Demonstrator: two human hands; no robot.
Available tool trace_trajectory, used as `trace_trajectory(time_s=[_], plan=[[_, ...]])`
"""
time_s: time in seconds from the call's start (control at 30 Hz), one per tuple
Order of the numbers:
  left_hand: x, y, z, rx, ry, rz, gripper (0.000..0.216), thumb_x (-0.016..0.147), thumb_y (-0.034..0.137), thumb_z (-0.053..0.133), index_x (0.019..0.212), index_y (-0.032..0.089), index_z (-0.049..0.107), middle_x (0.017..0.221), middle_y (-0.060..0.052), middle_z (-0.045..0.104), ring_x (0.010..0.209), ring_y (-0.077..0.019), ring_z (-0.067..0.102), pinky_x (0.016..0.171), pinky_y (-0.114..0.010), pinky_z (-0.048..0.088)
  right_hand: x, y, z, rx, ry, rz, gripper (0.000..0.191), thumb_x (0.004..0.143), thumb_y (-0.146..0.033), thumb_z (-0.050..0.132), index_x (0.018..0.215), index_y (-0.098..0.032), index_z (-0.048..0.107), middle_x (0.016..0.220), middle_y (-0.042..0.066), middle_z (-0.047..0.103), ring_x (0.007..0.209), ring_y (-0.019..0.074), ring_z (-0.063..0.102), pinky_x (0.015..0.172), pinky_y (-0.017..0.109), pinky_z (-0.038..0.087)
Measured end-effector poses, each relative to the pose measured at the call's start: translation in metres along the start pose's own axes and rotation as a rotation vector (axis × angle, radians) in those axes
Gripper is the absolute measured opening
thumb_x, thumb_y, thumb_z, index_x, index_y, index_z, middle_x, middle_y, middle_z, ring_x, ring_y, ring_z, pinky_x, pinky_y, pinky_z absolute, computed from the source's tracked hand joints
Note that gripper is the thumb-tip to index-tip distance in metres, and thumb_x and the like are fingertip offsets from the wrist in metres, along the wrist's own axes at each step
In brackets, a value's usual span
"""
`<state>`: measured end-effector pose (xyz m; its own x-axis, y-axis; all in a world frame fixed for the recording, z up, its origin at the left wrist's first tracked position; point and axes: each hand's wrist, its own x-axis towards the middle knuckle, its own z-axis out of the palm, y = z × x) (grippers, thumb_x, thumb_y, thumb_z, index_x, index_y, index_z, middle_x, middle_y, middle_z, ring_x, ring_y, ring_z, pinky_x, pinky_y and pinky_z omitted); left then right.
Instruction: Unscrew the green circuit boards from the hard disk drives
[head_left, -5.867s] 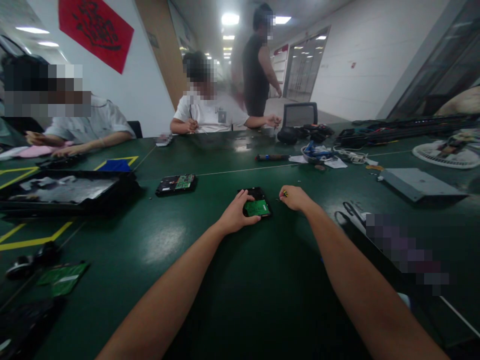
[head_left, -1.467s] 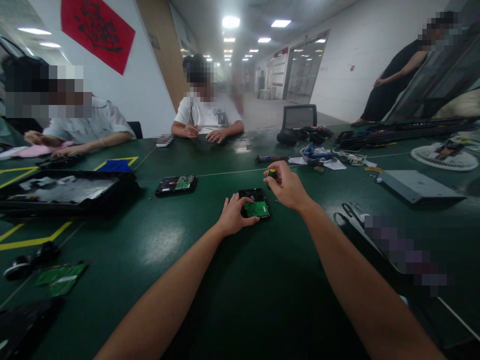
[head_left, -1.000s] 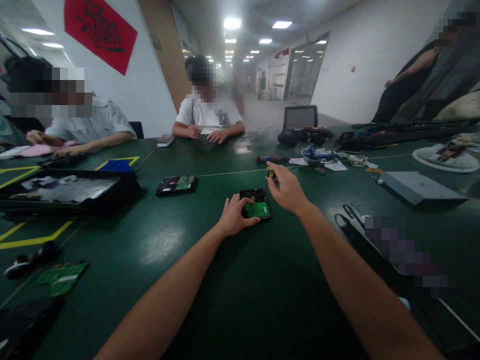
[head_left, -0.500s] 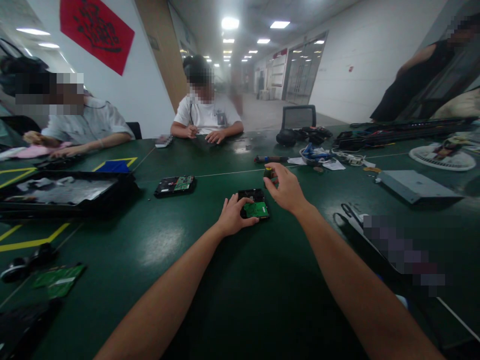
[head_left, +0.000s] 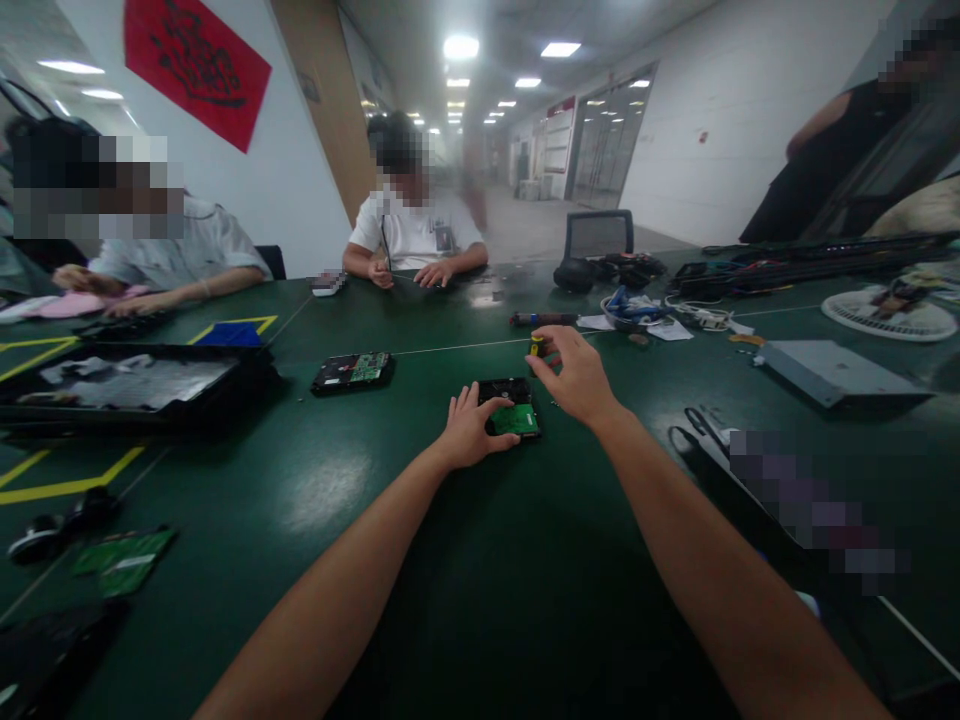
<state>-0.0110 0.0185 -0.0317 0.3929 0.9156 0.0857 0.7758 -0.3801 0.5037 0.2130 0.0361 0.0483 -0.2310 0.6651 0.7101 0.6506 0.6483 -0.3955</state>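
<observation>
A black hard drive [head_left: 511, 405] with a green circuit board on top lies on the green table [head_left: 480, 560] in front of me. My left hand [head_left: 468, 433] rests on its left side, fingers curled over the edge and holding it down. My right hand [head_left: 571, 376] hovers just above and right of the drive, fingers pinched round a small screwdriver [head_left: 535, 347] with a yellow and black handle, held upright over the drive's far right corner.
A second hard drive [head_left: 352, 370] lies to the left, a black tray [head_left: 127, 385] further left, a loose green board [head_left: 124, 562] near left. Tools, cables and a bowl [head_left: 630, 308] sit beyond. Two seated people work opposite; another person stands at the right.
My right hand rose from the table beside the drive and now holds the screwdriver upright above it, fingers shifting on the handle. My left hand stays on the drive. The standing person moved right.
</observation>
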Motion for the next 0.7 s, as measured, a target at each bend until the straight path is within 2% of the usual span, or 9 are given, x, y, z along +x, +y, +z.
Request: trace_trajectory(time_s=[0.1, 0.23, 0.37, 0.5, 0.7], plan=[[0.002, 0.001, -0.004, -0.009, -0.003, 0.006, 0.072, 0.078, 0.061, 0.079, 0.142, 0.038, 0.058, 0.174, -0.01, 0.007, 0.158, -0.0462, -0.002, 0.123, -0.069, 0.006, 0.0, 0.0, 0.001, 0.017, 0.015, 0.013, 0.031, 0.091, -0.023, 0.062, 0.123, -0.023, 0.058, 0.118, 0.012, 0.066, 0.096, 0.0266, 0.068, 0.086, 0.046, 0.06], [0.008, -0.002, -0.008, -0.029, -0.01, 0.054, 0.073, 0.072, 0.059, 0.084, 0.137, 0.035, 0.062, 0.175, -0.011, 0.004, 0.158, -0.0467, -0.004, 0.124, -0.068, 0.005, 0.0, -0.001, 0.001, 0.035, 0.021, 0.018, 0.035, 0.089, -0.019, 0.06, 0.124, -0.023, 0.058, 0.118, 0.011, 0.065, 0.097, 0.0255, 0.068, 0.083, 0.043, 0.061], [0.012, -0.006, -0.008, -0.075, -0.004, 0.104, 0.071, 0.07, 0.055, 0.087, 0.132, 0.031, 0.064, 0.174, -0.011, 0.008, 0.158, -0.046, -0.002, 0.124, -0.068, 0.006, -0.001, -0.002, 0.001, -0.012, 0.024, -0.006, 0.032, 0.092, -0.023, 0.061, 0.124, -0.023, 0.059, 0.12, 0.012, 0.063, 0.097, 0.0254, 0.066, 0.083, 0.044, 0.061], [0.013, -0.009, -0.006, -0.136, -0.013, 0.17, 0.068, 0.072, 0.05, 0.086, 0.131, 0.027, 0.061, 0.174, -0.012, 0.011, 0.159, -0.0425, 0.002, 0.125, -0.066, 0.011, 0.0, 0.0, 0.001, 0.042, 0.025, 0.023, 0.036, 0.091, -0.022, 0.061, 0.126, -0.024, 0.057, 0.117, 0.011, 0.066, 0.097, 0.0256, 0.068, 0.084, 0.043, 0.062], [0.016, -0.015, -0.002, -0.169, -0.036, 0.201, 0.068, 0.073, 0.051, 0.085, 0.131, 0.026, 0.059, 0.171, -0.012, 0.025, 0.16, -0.0387, 0.003, 0.126, -0.063, 0.014, -0.001, 0.001, 0.001, 0.008, 0.014, 0.011, 0.031, 0.092, -0.028, 0.063, 0.124, -0.025, 0.059, 0.118, 0.012, 0.066, 0.096, 0.0264, 0.069, 0.086, 0.046, 0.061]])
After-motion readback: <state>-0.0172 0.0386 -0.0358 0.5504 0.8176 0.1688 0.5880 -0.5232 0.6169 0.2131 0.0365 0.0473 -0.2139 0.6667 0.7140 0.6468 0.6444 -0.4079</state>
